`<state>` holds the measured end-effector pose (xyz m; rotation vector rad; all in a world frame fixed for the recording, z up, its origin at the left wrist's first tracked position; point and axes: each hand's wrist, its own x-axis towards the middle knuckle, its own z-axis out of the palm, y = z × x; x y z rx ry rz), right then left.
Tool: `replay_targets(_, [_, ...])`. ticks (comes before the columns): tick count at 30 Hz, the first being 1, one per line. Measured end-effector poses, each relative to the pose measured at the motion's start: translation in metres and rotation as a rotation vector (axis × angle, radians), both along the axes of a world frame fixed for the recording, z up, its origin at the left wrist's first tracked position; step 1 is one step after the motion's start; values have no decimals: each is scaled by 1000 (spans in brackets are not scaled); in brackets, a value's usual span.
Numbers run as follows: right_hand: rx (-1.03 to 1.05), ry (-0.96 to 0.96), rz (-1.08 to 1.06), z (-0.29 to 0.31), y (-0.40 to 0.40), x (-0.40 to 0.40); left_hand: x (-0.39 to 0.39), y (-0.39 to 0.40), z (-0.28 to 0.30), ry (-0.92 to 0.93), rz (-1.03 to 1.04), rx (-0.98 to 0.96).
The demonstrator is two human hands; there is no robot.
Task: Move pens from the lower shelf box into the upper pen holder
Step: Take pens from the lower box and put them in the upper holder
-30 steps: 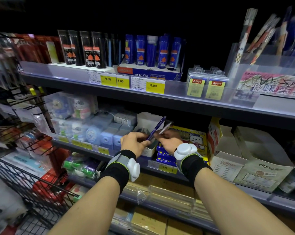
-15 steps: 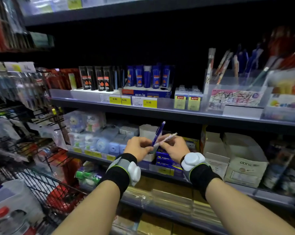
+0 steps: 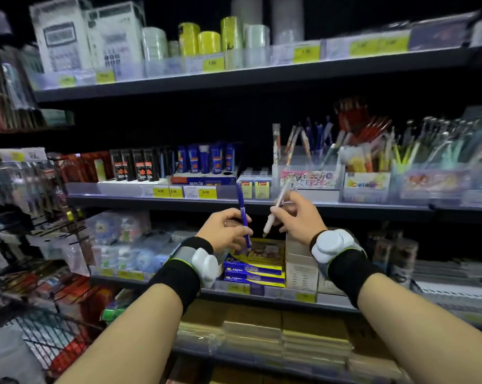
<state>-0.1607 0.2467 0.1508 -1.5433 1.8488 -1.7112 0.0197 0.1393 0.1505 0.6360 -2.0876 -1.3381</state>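
My left hand (image 3: 225,228) is shut on a blue pen (image 3: 242,209) held nearly upright in front of the shelves. My right hand (image 3: 299,217) grips a white pen (image 3: 277,207), tilted with its tip pointing down-left. Both hands hover in front of the lower shelf, just below the edge of the shelf above. The clear pen holder (image 3: 307,176) with a colourful label stands on that upper shelf, up and right of my right hand, with several pens upright in it. The lower shelf box is hidden behind my left hand and wrist.
More pen holders (image 3: 367,184) full of pens stand to the right on the upper shelf. Blue and black refill tubes (image 3: 204,159) stand left of the holder. Blue and yellow boxes (image 3: 255,270) lie under my hands. A wire basket (image 3: 48,333) sits at lower left.
Both hands have risen from the lower shelf box and drawn apart, each with its pen. The view has tilted upward, bringing a higher shelf into sight.
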Motion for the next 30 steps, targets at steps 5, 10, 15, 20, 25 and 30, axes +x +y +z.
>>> replay_targets(5, [-25, 7, -26, 34, 27, -16, -22, 29, 40, 70, -35, 16])
replay_targets(10, [-88, 51, -80, 59, 41, -32, -41, 38, 64, 97, -9, -105])
replay_targets(15, [-139, 112, -145, 80, 48, -45, -59, 37, 85, 175, 58, -230])
replay_targets(20, [-227, 168, -237, 101, 47, -56, -72, 31, 106, 274, 166, -292])
replay_targets(25, [-274, 180, -246, 124, 37, -62, -85, 20, 118, 318, 260, -357])
replay_targets(30, [-294, 187, -224, 129, 13, -63, -99, 3, 120, 357, 315, -352])
